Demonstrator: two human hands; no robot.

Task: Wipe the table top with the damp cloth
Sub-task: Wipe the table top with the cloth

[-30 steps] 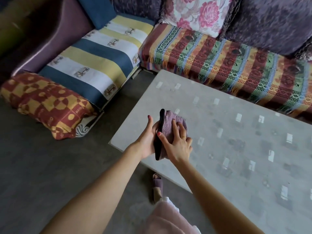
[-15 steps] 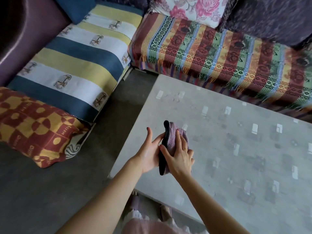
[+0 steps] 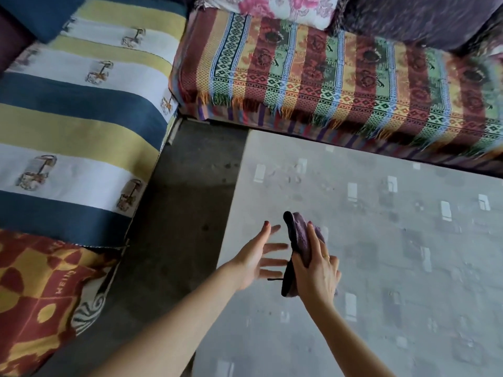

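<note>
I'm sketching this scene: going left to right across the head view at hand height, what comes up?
Red and yellow cushion → bare floor → left hand → purple cloth → right hand → grey table top.

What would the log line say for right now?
right hand: holds purple cloth | left hand: open, beside it | table top: wiping not begun

The left hand [image 3: 257, 261] has come off the purple cloth [image 3: 300, 242] and now hangs open beside it, fingers spread (they were pressed against its dark edge a second ago). The right hand [image 3: 317, 276] alone now grips the cloth, which has moved further in over the table top [image 3: 408, 268].
</note>
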